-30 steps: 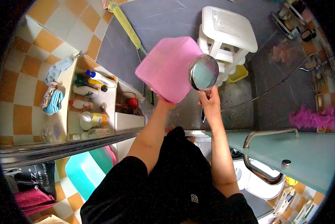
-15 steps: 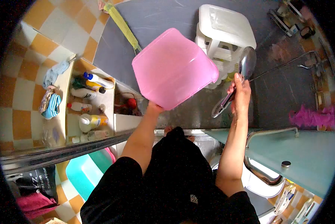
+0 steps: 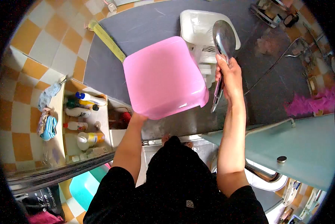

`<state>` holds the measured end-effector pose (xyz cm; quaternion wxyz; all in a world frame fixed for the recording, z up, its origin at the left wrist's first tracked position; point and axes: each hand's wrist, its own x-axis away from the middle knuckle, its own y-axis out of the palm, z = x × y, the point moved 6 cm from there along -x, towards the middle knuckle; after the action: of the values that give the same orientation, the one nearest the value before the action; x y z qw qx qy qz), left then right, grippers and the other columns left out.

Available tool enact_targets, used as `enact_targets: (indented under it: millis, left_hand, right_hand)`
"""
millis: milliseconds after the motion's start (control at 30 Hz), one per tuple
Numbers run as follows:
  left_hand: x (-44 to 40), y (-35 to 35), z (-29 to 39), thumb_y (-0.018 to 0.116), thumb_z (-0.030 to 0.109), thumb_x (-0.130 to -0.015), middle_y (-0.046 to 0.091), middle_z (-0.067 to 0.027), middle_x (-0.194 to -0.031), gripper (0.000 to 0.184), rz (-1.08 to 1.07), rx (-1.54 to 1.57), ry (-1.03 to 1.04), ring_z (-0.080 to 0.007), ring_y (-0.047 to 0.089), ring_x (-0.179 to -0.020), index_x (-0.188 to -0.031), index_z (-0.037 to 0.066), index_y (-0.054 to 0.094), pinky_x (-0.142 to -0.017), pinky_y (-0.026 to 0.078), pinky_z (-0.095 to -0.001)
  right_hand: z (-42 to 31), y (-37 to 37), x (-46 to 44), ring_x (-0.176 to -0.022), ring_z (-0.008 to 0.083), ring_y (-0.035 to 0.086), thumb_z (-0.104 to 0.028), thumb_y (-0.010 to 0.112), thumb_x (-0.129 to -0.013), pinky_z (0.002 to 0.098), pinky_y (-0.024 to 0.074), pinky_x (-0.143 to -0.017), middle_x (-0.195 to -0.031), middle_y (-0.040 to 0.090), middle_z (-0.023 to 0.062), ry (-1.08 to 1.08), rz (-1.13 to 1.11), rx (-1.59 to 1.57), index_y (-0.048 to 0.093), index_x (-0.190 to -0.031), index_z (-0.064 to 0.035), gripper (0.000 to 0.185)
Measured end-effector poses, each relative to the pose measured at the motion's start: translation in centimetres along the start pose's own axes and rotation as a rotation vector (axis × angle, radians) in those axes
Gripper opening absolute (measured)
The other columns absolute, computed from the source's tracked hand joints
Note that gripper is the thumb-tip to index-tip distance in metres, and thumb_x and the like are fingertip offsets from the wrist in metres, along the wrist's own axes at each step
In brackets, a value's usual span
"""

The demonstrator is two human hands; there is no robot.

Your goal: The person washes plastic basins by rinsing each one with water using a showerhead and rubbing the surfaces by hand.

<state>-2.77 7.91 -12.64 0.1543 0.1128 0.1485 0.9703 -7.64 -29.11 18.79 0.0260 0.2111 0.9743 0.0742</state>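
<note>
A square pink plastic stool (image 3: pixel 163 76) with rounded corners hangs tilted in front of me, its smooth top facing up. My left hand (image 3: pixel 139 117) grips it at the near left edge, with the fingers hidden beneath it. My right hand (image 3: pixel 230 74) is closed around the handle of a chrome shower head (image 3: pixel 224 37), held to the right of the pink stool. Pale streaks, apparently water, show between the shower head and the pink stool. Behind them stands a white plastic stool (image 3: pixel 197 24), partly covered by the shower head and the pink stool.
On the left, a shelf (image 3: pixel 104 128) carries several bottles (image 3: pixel 89 140). A glass door (image 3: pixel 298 145) with a metal handle stands at the right. The shower hose (image 3: pixel 268 72) runs toward the right wall. A turquoise basin (image 3: pixel 83 188) sits at lower left.
The pink stool has shifted left and turned, with its top now facing me more squarely. The shower head has moved left and up, closer to it. My view has turned slightly.
</note>
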Motion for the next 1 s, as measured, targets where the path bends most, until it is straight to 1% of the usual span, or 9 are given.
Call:
enact_targets:
  millis: [100,300,333,400,467,533,733,933,1000]
  left_hand:
    - [0.8,1.4,3.4,0.057,0.031,-0.099,0.059,-0.0107,-0.129,0.049,0.055,0.425,-0.171,-0.0257,0.059,-0.113,-0.140,0.005,0.047,-0.094,0.053,-0.0422]
    - [1.0,-0.2,6.7,0.062,0.043,-0.096,0.058,-0.0118,-0.134,0.060,0.344,0.319,-0.374,-0.0230,0.061,-0.114,-0.139,0.005,0.050,-0.092,0.053,-0.0412]
    - [1.0,0.2,8.0,0.063,0.043,-0.095,0.060,-0.0115,-0.131,0.059,0.371,0.212,-0.383,-0.0229,0.062,-0.111,-0.138,0.004,0.051,-0.090,0.054,-0.0398]
    - [0.4,2.1,9.6,0.065,0.043,-0.094,0.065,-0.0107,-0.126,0.059,0.423,-0.003,-0.405,-0.0225,0.065,-0.106,-0.135,0.003,0.054,-0.085,0.054,-0.0371]
    - [-1.0,4.4,10.1,0.067,0.047,-0.091,0.067,-0.0153,-0.120,0.059,0.209,-0.280,-0.222,-0.0273,0.064,-0.109,-0.129,0.002,0.061,-0.093,0.051,-0.0416]
    - [-3.7,4.3,7.0,0.070,0.048,-0.088,0.071,-0.0135,-0.112,0.055,0.099,-0.684,-0.207,-0.0268,0.068,-0.101,-0.122,0.005,0.065,-0.091,0.052,-0.0415]
    - [1.5,10.9,4.2,0.064,0.029,-0.087,0.072,-0.0123,-0.101,0.032,-0.114,-1.525,0.277,-0.0297,0.069,-0.091,-0.113,0.012,0.068,-0.081,0.053,-0.0468]
    - [6.4,7.6,1.2,0.057,0.014,-0.085,0.068,-0.0102,-0.078,0.017,-0.205,-1.744,0.399,-0.0318,0.068,-0.077,-0.099,0.015,0.067,-0.065,0.050,-0.0489]
    - [9.0,6.9,1.0,0.058,0.014,-0.085,0.066,-0.0087,-0.076,0.013,-0.238,-1.727,0.613,-0.0300,0.067,-0.073,-0.095,0.015,0.065,-0.061,0.049,-0.0472]
  right_hand:
    - [-0.6,-0.1,0.0,-0.054,0.0051,0.047,-0.026,0.069,-0.093,0.0216,0.0386,-0.050,-0.070,0.054,-0.0019,-0.024,0.018,0.047,0.057,-0.100,-0.0020,0.028]
    - [0.4,1.9,2.4,-0.055,0.0058,0.046,-0.023,0.067,-0.094,0.0217,0.0359,-0.050,-0.068,0.053,-0.0025,0.084,-0.113,0.132,0.058,-0.100,-0.0051,0.021]
    - [1.3,2.8,2.6,-0.053,0.0066,0.046,-0.026,0.068,-0.094,0.0223,0.0365,-0.051,-0.067,0.051,-0.0020,0.087,-0.161,0.141,0.054,-0.091,-0.0061,0.025]
    - [2.1,4.6,3.8,-0.053,0.0081,0.046,-0.024,0.068,-0.093,0.0236,0.0363,-0.051,-0.066,0.051,-0.0011,0.086,-0.231,0.152,0.053,-0.089,-0.0059,0.024]
    - [3.4,6.3,4.8,-0.053,0.0083,0.046,-0.023,0.069,-0.092,0.0245,0.0360,-0.051,-0.065,0.051,-0.0004,0.152,-0.281,0.180,0.053,-0.088,-0.0060,0.023]
    - [3.9,7.6,6.0,-0.053,0.0082,0.046,-0.022,0.069,-0.092,0.0249,0.0365,-0.051,-0.065,0.050,-0.0004,0.197,-0.328,0.175,0.054,-0.089,-0.0059,0.022]
    - [5.7,7.7,7.8,-0.054,0.0073,0.046,-0.020,0.067,-0.093,0.0235,0.0363,-0.049,-0.067,0.052,-0.0012,0.208,-0.378,0.211,0.057,-0.098,-0.0051,0.019]
    - [6.3,5.0,7.9,-0.055,0.0064,0.047,-0.022,0.069,-0.093,0.0231,0.0374,-0.048,-0.070,0.052,-0.0025,0.234,-0.221,0.302,0.058,-0.102,-0.0059,0.022]
    - [6.3,4.0,7.6,-0.053,0.0064,0.045,-0.024,0.070,-0.093,0.0237,0.0365,-0.048,-0.069,0.051,-0.0031,0.182,-0.144,0.392,0.058,-0.100,-0.0061,0.022]
